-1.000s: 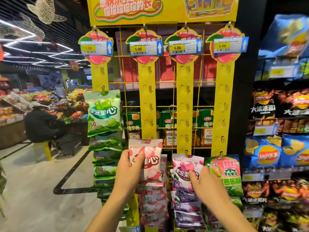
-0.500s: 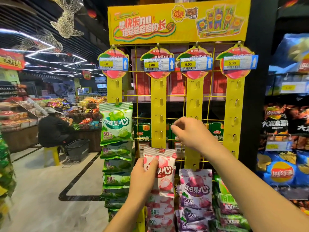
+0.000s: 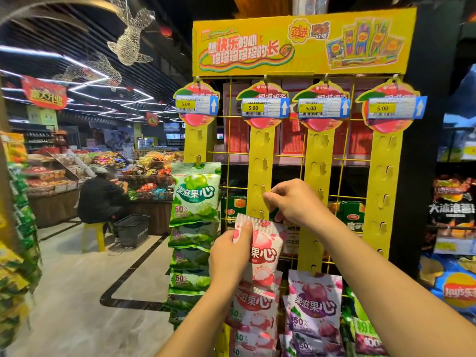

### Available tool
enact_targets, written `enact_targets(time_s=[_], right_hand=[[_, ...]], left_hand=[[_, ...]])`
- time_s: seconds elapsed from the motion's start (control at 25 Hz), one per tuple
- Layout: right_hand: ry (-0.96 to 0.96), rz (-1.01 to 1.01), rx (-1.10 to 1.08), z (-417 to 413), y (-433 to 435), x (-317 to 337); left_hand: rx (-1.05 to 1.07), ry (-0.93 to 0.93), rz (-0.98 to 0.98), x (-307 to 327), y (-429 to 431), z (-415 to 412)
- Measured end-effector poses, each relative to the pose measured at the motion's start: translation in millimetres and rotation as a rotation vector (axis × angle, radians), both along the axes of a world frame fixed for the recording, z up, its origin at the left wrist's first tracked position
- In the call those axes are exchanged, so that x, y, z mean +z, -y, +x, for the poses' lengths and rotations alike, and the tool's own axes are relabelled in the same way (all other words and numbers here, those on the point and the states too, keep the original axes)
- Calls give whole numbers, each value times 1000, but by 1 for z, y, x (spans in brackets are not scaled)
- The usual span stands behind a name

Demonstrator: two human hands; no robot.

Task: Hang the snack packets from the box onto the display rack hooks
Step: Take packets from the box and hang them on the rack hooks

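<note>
Your left fingers (image 3: 244, 228) are curled round the pink packet (image 3: 265, 251), thumb pressed on its upper left corner and the left hand (image 3: 228, 256) covering its left edge, so the packet stands upright with its sealed top strip just above your thumb. Your right fingers (image 3: 270, 197) are bent, thumb and forefinger pinched on a hook tab (image 3: 263, 189) of the yellow strip (image 3: 260, 155), just above and a little right of the packet's top; the lower fingers of the right hand (image 3: 296, 202) come close to the packet's upper right corner, and whether they touch it I cannot tell. To do this step well, draw the tab out from the strip with the right fingers. Then lift the packet straight up with the left and bring the hole in its top strip onto the tab, face outward. Let go only when it hangs by itself. Directly below your left fingers hang more hung pink packets (image 3: 253, 305), to their left the green packets (image 3: 195, 197), and lower right the purple packet (image 3: 314, 305). The box is not in view.
</note>
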State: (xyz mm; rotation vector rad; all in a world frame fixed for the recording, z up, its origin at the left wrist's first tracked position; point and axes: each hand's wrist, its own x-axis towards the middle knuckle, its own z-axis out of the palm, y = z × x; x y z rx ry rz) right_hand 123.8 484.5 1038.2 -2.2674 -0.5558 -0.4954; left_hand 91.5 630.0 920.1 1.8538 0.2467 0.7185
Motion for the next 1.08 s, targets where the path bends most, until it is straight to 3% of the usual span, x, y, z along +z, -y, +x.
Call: enact_targets(time_s=[0.28,0.84,1.08], right_hand=[[-11,33,36,4,-1,-1],[6,48,67,2,1,-2],[15,44,53,0,0,-3]], left_hand=[[74,-57,60,-15,0,6],[90,-113,-1,-45,4,-6],[101,-136,75,-42,7,-18]])
